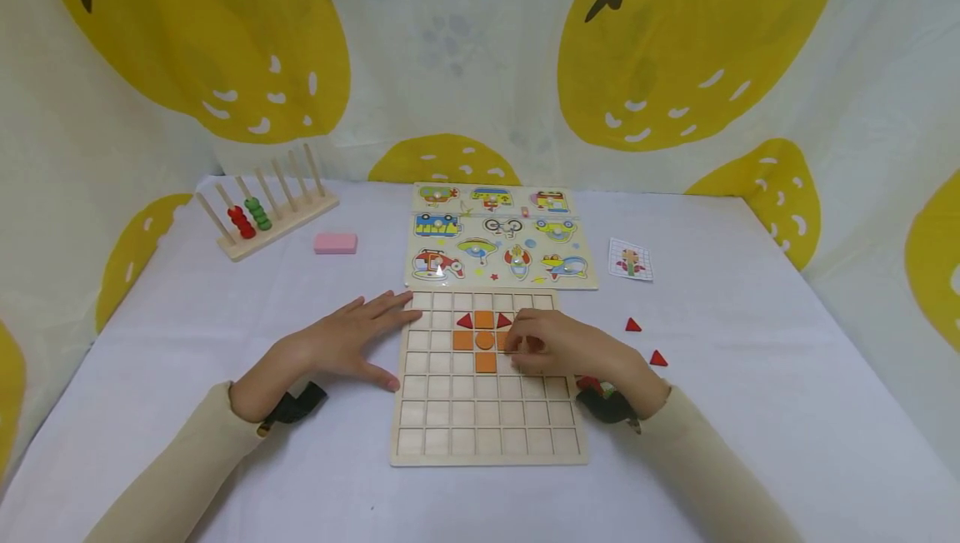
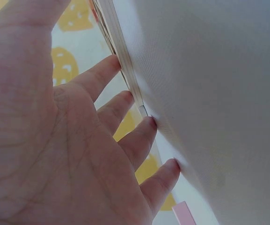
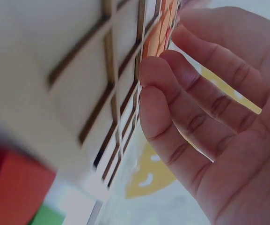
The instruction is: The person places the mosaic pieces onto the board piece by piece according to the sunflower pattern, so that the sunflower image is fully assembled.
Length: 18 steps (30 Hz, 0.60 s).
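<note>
1. Wooden grid board (image 1: 487,418) lies centre table; orange tiles (image 1: 484,341) sit in its upper cells.
2. Left hand (image 1: 352,343) flat, fingers spread, at board's left edge.
3. Right hand (image 1: 558,345) curled over the tiles; grip cannot be told.
4. Red triangles (image 1: 645,341), picture puzzle (image 1: 498,236), pink block (image 1: 335,243) nearby.

This looks like a children's play or learning corner, set up as a makeshift booth rather than a lived-in room. A table (image 1: 225,443) under a plain white cloth is closed in on three sides by hanging fabric (image 1: 480,60) printed with big yellow lemons. Toys for small children cover the table: a wooden bead rack (image 1: 266,210) with red and green beads, a cartoon vehicle peg puzzle (image 1: 498,236), a wooden grid board (image 1: 487,418) with orange and red shape tiles, and a pattern card (image 1: 631,260).
</note>
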Tool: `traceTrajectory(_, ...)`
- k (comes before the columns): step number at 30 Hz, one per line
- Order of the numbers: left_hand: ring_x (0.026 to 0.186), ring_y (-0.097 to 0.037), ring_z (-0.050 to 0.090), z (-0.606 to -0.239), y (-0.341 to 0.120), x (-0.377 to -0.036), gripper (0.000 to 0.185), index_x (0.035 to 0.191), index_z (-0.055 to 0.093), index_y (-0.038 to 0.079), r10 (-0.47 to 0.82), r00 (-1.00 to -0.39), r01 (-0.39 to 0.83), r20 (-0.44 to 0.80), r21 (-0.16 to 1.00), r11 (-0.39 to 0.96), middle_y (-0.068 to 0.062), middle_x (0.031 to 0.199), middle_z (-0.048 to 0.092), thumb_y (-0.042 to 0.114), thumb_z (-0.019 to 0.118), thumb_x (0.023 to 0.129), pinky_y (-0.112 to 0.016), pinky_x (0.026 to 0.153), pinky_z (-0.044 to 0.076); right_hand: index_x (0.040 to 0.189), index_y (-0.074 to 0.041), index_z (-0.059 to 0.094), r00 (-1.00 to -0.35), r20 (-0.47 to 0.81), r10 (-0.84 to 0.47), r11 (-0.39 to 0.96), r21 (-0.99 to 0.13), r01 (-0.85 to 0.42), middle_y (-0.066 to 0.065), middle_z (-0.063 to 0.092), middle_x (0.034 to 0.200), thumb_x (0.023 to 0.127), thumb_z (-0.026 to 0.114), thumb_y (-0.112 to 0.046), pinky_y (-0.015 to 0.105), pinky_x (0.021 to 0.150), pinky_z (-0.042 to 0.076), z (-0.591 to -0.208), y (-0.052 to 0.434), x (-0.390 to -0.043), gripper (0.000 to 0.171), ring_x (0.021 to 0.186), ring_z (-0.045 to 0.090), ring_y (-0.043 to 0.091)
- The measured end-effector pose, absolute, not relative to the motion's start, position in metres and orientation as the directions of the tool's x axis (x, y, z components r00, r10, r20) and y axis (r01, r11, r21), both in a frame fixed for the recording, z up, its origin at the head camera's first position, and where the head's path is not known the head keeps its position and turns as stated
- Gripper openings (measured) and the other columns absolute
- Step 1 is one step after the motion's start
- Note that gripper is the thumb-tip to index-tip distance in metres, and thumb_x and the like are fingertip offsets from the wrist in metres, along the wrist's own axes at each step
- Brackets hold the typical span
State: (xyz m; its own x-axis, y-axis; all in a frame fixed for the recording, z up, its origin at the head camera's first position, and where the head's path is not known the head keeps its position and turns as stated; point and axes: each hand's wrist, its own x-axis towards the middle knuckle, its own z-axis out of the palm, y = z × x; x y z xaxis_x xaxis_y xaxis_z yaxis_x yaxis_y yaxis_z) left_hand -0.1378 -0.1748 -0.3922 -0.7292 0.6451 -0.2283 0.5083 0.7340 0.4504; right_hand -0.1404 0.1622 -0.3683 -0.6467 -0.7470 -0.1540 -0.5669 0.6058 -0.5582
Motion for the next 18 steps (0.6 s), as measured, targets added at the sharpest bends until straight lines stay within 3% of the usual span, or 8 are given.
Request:
traceTrajectory(11, 0.149, -0.034, 0.014, -0.394, -0.175, -0.138, 0.100, 0.153, 0.034, 0.019, 0.644, -0.729, 0.503, -0.230, 0.457, 0.733, -0.007, 0.163, 0.018, 0.061, 0.076, 0.072, -0.060, 0.118, 0.012, 0.097, -0.010, 0.071, -0.709, -0.112, -0.697, 0.623, -0.585, -0.520, -0.004, 0.063, 0.094, 0.090, 0.070, -0.011, 0.025, 0.073, 0.052, -0.366, 0.201, -0.140, 0.007, 0.083, 0.055, 0.012)
traceTrajectory(18, 0.149, -0.034, 0.013, -0.395, -0.175, -0.139, 0.101, 0.153, 0.033, 0.019, 0.647, -0.727, 0.507, -0.229, 0.455, 0.732, -0.007, 0.163, 0.017, 0.062, 0.076, 0.072, -0.060, 0.117, 0.012, 0.096, -0.009, 0.071, -0.764, -0.102, -0.637, 0.660, -0.584, -0.473, -0.006, 0.061, 0.087, 0.089, 0.071, -0.012, 0.021, 0.067, 0.050, -0.367, 0.228, -0.141, 0.008, 0.077, 0.054, 0.012)
